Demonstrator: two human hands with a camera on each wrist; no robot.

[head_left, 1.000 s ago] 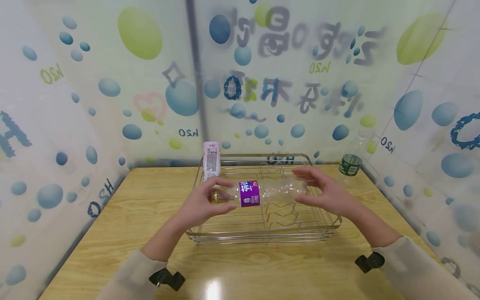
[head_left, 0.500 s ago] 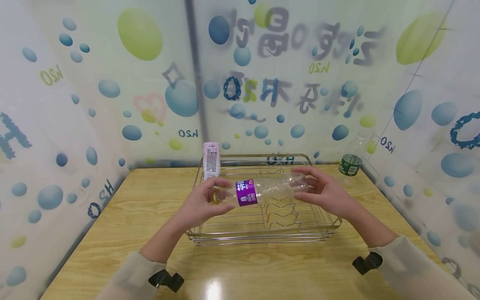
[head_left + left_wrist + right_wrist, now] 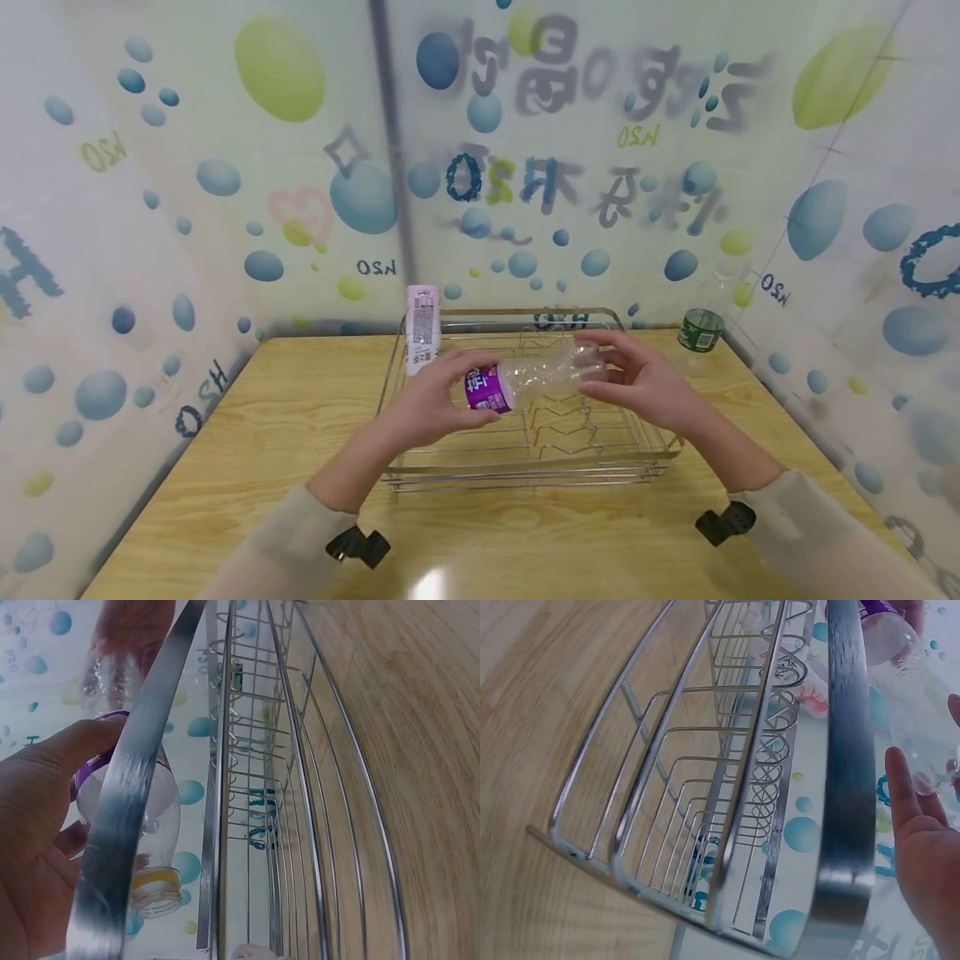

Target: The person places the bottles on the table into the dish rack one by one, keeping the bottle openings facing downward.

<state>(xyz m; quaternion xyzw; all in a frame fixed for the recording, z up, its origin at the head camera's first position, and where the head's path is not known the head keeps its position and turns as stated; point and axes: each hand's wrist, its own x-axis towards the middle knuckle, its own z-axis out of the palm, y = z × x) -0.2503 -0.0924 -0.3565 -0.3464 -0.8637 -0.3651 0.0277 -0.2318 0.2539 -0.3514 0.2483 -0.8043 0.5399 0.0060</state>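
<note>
A clear, empty plastic bottle (image 3: pixel 542 377) with a purple label (image 3: pixel 486 392) lies tilted in the air above the wire rack (image 3: pixel 525 478). My left hand (image 3: pixel 450 398) grips its neck and label end, and the thumb lies over the label. My right hand (image 3: pixel 628 377) holds the base end with curled fingers. In the left wrist view the bottle (image 3: pixel 150 825) shows a yellow neck ring beside my left hand (image 3: pixel 41 855), behind the rack's rim (image 3: pixel 124 825). In the right wrist view the bottle (image 3: pixel 911 690) is above my right hand (image 3: pixel 922 847).
The wire rack sits mid-table on the wooden table (image 3: pixel 247 450). A pink-and-white bottle (image 3: pixel 422 327) stands at the rack's back left corner. A clear bottle with a green label (image 3: pixel 701 328) stands at the back right by the wall. Patterned walls close in three sides.
The bottle has swung from lying crosswise to slanting, base toward the back right. My left hand moved right and now covers the neck end; my right hand shifted slightly left.
</note>
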